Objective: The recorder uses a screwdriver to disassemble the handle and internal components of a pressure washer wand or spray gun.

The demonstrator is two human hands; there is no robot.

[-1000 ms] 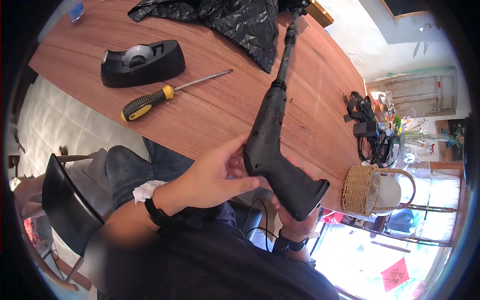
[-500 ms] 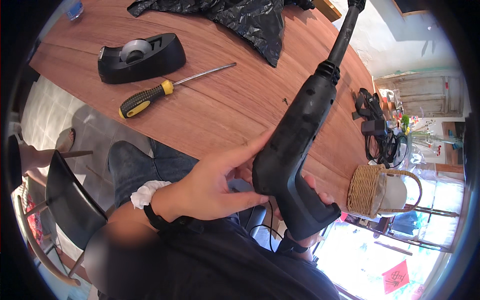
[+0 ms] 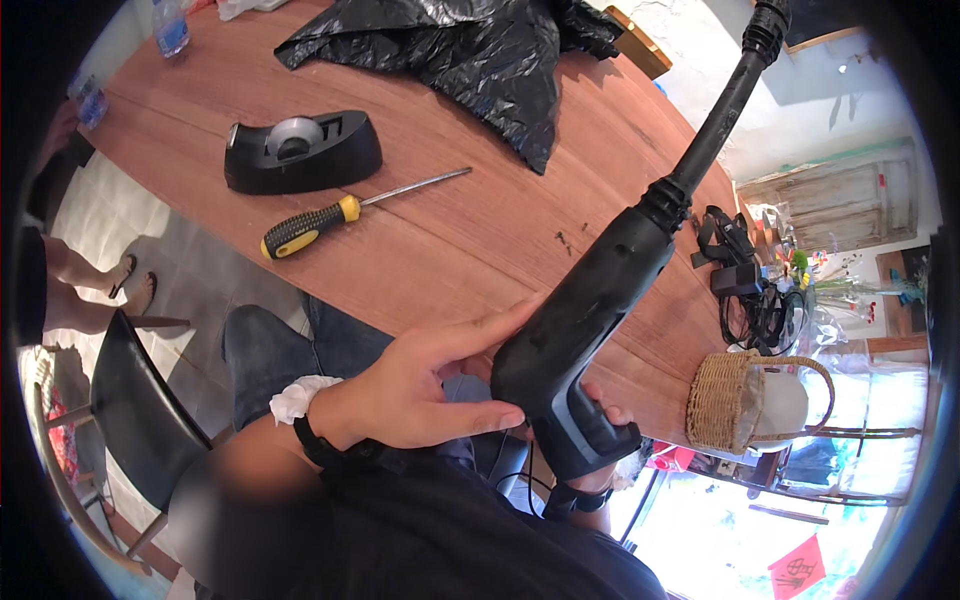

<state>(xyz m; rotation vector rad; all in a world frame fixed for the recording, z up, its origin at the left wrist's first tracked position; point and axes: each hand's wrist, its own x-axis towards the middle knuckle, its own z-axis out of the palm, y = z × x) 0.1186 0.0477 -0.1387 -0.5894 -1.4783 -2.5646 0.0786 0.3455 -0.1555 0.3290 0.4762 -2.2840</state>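
Head view: screwdriver (image 3: 310,229), tape dispenser (image 3: 300,172) left of tool (image 3: 592,300).

R hand (image 3: 614,410) grips blk tool (image 3: 598,290); L hand (image 3: 405,390) alongside, hold unclear.

A black tape dispenser (image 3: 325,170) stands at the upper left on the wood-grain table (image 3: 420,260), below and left of a crumpled black plastic bag (image 3: 470,70) at top centre. A clear plastic bottle (image 3: 172,38) shows near the upper-left corner. At the right are a wicker basket (image 3: 722,405) and a black power adapter (image 3: 737,279). A black chair (image 3: 145,405) occupies the lower left.
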